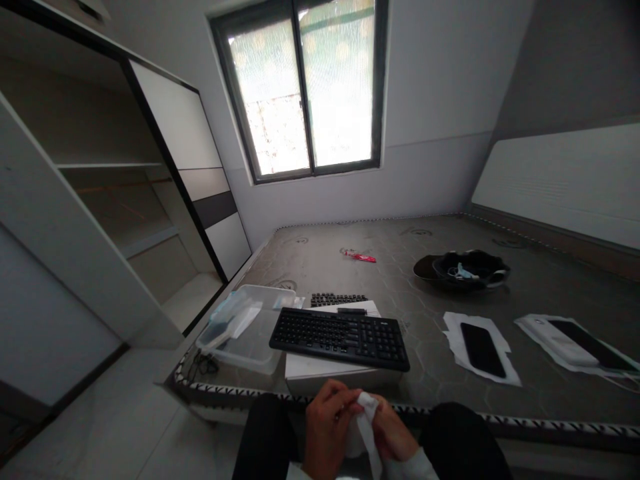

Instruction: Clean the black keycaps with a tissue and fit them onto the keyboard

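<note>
Between my knees, both hands hold a white tissue [367, 420] that hangs down in folds. My left hand [327, 417] pinches its upper left side, fingers bent. On the other side, my right hand [393, 427] is closed around the tissue's right part. Just beyond my hands, a black keyboard [340, 337] lies slightly tilted across a white box [320, 368]. Behind the keyboard are several loose black keycaps [337, 300] in rows and a small dark flat piece [352, 311].
Left of the box sits a clear plastic bin [250, 357] with white items inside. To the right, a phone [483, 350] and a white device [565, 343] rest on tissues. Farther back lie a black cap [470, 270] and a red item [361, 257] on the mattress [390, 240].
</note>
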`<state>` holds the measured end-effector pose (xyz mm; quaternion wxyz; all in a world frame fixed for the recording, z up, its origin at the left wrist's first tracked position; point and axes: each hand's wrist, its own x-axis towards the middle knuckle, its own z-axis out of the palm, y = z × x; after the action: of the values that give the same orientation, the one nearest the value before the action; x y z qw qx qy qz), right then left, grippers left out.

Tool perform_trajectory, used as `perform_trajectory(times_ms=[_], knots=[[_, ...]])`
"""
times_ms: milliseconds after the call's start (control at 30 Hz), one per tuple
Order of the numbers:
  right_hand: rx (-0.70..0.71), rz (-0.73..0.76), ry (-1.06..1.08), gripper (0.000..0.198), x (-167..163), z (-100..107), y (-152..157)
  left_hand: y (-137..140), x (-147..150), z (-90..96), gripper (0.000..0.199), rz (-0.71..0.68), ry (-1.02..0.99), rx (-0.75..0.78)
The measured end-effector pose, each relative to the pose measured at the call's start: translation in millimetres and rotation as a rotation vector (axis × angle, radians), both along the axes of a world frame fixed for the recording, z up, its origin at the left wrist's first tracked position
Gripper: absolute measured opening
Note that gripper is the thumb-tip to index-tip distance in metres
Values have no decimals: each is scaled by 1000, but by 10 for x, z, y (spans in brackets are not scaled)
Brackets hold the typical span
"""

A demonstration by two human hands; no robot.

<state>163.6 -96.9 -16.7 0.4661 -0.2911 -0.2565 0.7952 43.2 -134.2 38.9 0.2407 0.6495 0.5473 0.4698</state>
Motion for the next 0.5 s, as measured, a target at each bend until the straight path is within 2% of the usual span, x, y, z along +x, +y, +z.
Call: perform_trajectory(times_ms=[133,300,367,500], knots=[[32,59,-11,42,65,69,-25,0,-19,32,18,-22,40,-34],[166,167,-21,42,87,49,-1,-3,-34,54,22,-41,82,-34],[179,142,-38,41,72,-5,20,-3,-31,70,24,-56,105,-40],[110,71,-99,42,38,-119,55,3,-20,101,27,-70,131,-67]])
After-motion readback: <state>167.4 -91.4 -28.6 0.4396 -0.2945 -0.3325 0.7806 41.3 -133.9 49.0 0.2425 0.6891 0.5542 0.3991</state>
